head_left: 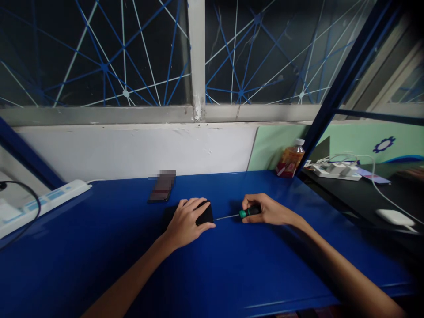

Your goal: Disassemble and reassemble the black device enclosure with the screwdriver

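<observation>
On the blue table point(228, 269), my left hand point(187, 222) grips a black box-like object point(206, 213), its fingers over the top and the thumb along the near side. The hand hides much of that object. My right hand point(261, 210) is closed around the green and black handle of a screwdriver point(244, 214). The screwdriver lies nearly level, its thin shaft pointing left. Its tip is at the right side of the black object; whether they touch is too small to tell.
A dark phone point(162, 187) lies behind my left hand. At the left is a white power strip point(46, 206). A bottle point(290, 160) stands at the back right. Further right, a black table point(357, 192) holds cables, another power strip and a white case point(395, 217).
</observation>
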`<act>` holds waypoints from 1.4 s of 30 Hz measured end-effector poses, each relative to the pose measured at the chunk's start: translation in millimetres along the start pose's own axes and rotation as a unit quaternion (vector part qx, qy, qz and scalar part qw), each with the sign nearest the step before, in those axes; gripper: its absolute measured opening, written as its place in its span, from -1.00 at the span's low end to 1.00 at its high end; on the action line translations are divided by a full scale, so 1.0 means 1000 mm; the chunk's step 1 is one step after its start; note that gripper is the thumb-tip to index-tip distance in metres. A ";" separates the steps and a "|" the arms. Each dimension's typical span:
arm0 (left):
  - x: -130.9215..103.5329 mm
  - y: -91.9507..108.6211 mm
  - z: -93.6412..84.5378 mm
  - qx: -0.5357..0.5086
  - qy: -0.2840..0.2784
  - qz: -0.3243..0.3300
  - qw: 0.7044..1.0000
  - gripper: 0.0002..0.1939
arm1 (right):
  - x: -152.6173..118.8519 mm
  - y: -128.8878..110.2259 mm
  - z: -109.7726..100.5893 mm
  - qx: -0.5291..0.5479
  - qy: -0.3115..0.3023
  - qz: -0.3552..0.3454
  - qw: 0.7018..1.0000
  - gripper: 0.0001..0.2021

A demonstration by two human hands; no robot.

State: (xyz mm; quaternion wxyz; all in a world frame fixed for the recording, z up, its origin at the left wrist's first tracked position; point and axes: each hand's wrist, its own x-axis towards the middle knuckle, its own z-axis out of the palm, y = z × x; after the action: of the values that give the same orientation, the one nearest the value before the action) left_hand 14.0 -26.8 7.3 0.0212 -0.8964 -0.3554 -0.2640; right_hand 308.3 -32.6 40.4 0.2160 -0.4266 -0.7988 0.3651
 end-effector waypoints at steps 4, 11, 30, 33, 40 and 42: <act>0.000 -0.001 0.000 0.000 -0.002 -0.001 1.000 -0.45 | 0.000 0.002 -0.002 -0.025 -0.019 0.017 0.999 -0.69; 0.001 -0.001 -0.002 -0.004 0.007 -0.005 1.000 -0.45 | 0.002 -0.005 -0.001 -0.070 -0.002 -0.010 0.997 -0.62; 0.002 0.001 -0.004 -0.001 -0.003 0.002 1.000 -0.45 | 0.001 -0.007 0.001 -0.060 -0.002 -0.007 0.998 -0.64; 0.000 0.001 -0.002 0.003 -0.006 0.006 1.000 -0.44 | 0.001 -0.005 0.002 -0.030 0.003 -0.009 0.999 -0.69; -0.001 0.001 0.001 0.011 -0.013 0.010 1.000 -0.44 | -0.001 -0.004 -0.002 -0.037 -0.003 0.003 0.999 -0.68; -0.001 0.001 0.001 0.014 -0.016 0.007 1.000 -0.44 | -0.001 -0.005 -0.003 -0.071 -0.005 0.002 0.997 -0.66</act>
State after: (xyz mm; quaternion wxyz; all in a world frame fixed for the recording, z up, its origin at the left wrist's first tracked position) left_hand 14.6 -27.9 6.4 0.0300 -0.9028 -0.3528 -0.2442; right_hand 308.1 -33.6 46.0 0.1807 -0.4406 -0.8228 0.3101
